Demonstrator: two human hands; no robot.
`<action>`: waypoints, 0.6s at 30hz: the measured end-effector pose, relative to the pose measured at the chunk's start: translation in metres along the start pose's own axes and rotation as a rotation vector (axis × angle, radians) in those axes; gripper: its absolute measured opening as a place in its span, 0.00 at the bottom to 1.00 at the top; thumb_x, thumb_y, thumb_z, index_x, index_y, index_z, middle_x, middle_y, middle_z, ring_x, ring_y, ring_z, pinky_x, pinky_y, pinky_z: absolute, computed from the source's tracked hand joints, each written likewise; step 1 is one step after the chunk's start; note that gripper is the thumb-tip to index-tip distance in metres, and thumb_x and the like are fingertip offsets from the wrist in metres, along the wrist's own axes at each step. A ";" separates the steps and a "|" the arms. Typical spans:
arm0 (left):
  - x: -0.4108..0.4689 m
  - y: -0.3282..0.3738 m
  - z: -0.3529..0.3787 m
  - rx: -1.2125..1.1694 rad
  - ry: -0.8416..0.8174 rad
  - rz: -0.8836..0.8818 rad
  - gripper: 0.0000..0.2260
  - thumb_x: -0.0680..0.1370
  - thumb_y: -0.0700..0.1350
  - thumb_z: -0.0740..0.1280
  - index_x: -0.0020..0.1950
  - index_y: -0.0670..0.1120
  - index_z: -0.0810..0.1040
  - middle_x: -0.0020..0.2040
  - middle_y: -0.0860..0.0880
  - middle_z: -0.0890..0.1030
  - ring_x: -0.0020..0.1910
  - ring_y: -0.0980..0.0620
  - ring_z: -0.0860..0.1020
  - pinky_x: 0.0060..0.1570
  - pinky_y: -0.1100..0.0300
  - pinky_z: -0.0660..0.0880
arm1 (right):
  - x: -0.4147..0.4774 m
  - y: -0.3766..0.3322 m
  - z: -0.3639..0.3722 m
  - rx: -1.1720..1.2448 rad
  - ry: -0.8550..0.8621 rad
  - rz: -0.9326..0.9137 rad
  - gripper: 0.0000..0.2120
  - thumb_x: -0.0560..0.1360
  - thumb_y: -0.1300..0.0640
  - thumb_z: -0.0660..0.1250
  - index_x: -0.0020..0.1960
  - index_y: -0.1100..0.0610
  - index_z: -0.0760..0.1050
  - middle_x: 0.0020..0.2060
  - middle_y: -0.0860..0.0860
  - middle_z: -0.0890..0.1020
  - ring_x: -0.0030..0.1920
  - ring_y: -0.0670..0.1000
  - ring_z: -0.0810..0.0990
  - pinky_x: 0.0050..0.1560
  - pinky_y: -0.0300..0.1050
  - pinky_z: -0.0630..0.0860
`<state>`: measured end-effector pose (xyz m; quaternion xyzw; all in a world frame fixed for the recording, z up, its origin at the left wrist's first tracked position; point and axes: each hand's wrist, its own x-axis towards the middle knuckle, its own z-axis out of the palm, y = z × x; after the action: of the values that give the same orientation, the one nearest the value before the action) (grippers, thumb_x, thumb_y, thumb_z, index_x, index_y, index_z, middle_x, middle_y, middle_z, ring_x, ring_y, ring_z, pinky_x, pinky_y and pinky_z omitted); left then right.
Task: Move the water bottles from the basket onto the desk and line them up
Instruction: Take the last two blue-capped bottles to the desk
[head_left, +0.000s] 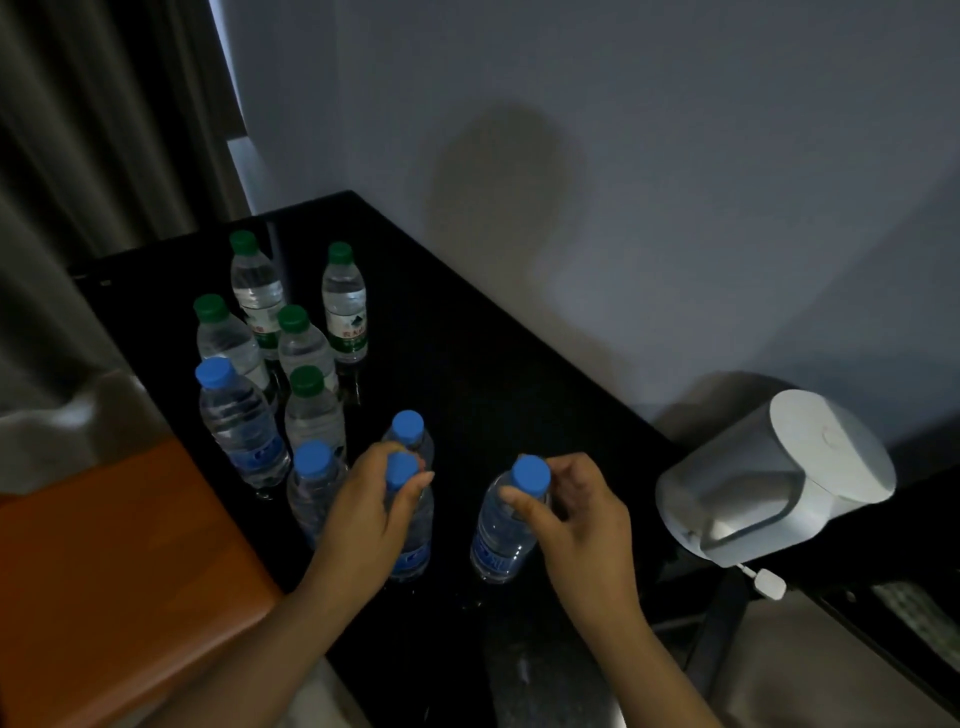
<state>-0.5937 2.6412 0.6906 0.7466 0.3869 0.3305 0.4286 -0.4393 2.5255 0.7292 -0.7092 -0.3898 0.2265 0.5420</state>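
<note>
Two clear water bottles with blue caps stand upright on the black desk (467, 364) near its front edge, each held at the neck. The left hand (371, 512) wraps its fingers round the neck of the left bottle (415, 545) just under the cap, and the right hand (576, 512) pinches the neck of the right bottle (501, 535) between thumb and curled fingers. The two stand near each other but apart, with bare desk between them. Just behind and to the left of the left bottle are three more blue-capped bottles (244, 431), and beyond them, toward the left end of the desk, five green-capped bottles (343, 306) stand in a loose cluster rather than one row. All show water inside. From the bottles to the back edge along the wall (623, 156) the desk is bare. The blue labels and the green-and-white labels carry print too small and dim to read. A white kettle (774, 478) with its lid down sits by the back edge to the right, a white plug (768, 578) beneath it. An orange chair (119, 561) meets the front edge on the left, below a curtain (104, 130).
</note>
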 end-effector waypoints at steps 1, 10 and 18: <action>0.000 -0.003 0.002 0.002 0.002 -0.004 0.17 0.74 0.57 0.59 0.54 0.46 0.72 0.49 0.49 0.78 0.48 0.58 0.77 0.47 0.66 0.72 | 0.000 0.002 0.000 -0.005 -0.001 0.009 0.14 0.64 0.40 0.71 0.46 0.44 0.75 0.46 0.43 0.83 0.47 0.41 0.83 0.47 0.33 0.78; -0.018 -0.024 0.012 0.041 -0.020 -0.035 0.09 0.77 0.47 0.64 0.56 0.50 0.70 0.52 0.50 0.76 0.51 0.57 0.75 0.48 0.67 0.69 | 0.004 0.025 0.001 -0.072 -0.008 0.036 0.12 0.67 0.44 0.72 0.48 0.44 0.75 0.50 0.39 0.81 0.53 0.37 0.80 0.50 0.28 0.75; -0.029 -0.024 0.018 0.066 -0.046 -0.005 0.10 0.77 0.48 0.64 0.53 0.60 0.67 0.50 0.59 0.73 0.52 0.68 0.72 0.47 0.79 0.66 | 0.017 0.039 0.016 -0.210 -0.025 0.024 0.10 0.72 0.46 0.71 0.51 0.42 0.74 0.47 0.36 0.80 0.49 0.37 0.80 0.45 0.30 0.77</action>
<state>-0.6000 2.6178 0.6575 0.7669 0.3895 0.2992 0.4132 -0.4291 2.5444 0.6892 -0.7640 -0.4094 0.1996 0.4569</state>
